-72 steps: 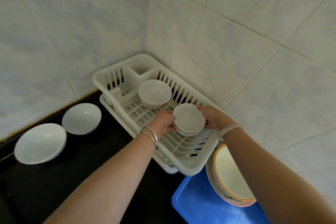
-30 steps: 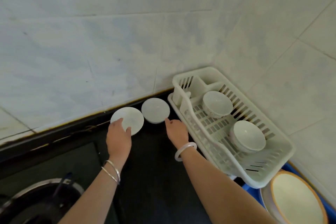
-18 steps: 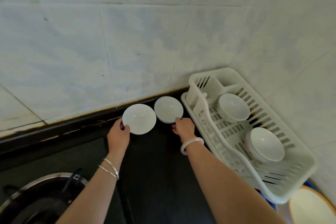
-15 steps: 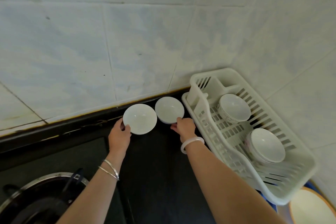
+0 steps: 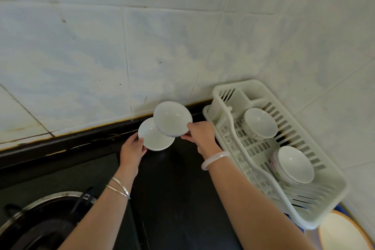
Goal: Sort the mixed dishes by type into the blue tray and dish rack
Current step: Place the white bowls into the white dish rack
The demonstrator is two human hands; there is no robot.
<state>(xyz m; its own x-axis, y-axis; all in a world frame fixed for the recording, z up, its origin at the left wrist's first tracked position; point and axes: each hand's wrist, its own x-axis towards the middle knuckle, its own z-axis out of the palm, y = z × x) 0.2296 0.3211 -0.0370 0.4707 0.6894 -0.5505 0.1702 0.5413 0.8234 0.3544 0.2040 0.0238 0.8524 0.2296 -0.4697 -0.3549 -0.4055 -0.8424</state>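
Note:
My right hand (image 5: 200, 135) grips the rim of a small white dish (image 5: 172, 118), lifted and tilted above the black counter. My left hand (image 5: 133, 148) holds the edge of a second white dish (image 5: 152, 140), which lies partly under the lifted one. The white plastic dish rack (image 5: 229, 119) stands to the right in the wall corner. It holds two white bowls, one at the far end (image 5: 259, 123) and one nearer (image 5: 294, 164). An orange-rimmed plate (image 5: 343, 233) shows at the bottom right, with a sliver of the blue tray (image 5: 337, 207) beside it.
The black counter (image 5: 178, 189) runs along a tiled wall (image 5: 142, 46). A gas stove burner (image 5: 40, 219) sits at the bottom left. The tiled side wall is close behind the rack.
Both hands went from the rack to the two dishes on the counter and took hold of them. My right hand has lifted its dish and swung it over the left one.

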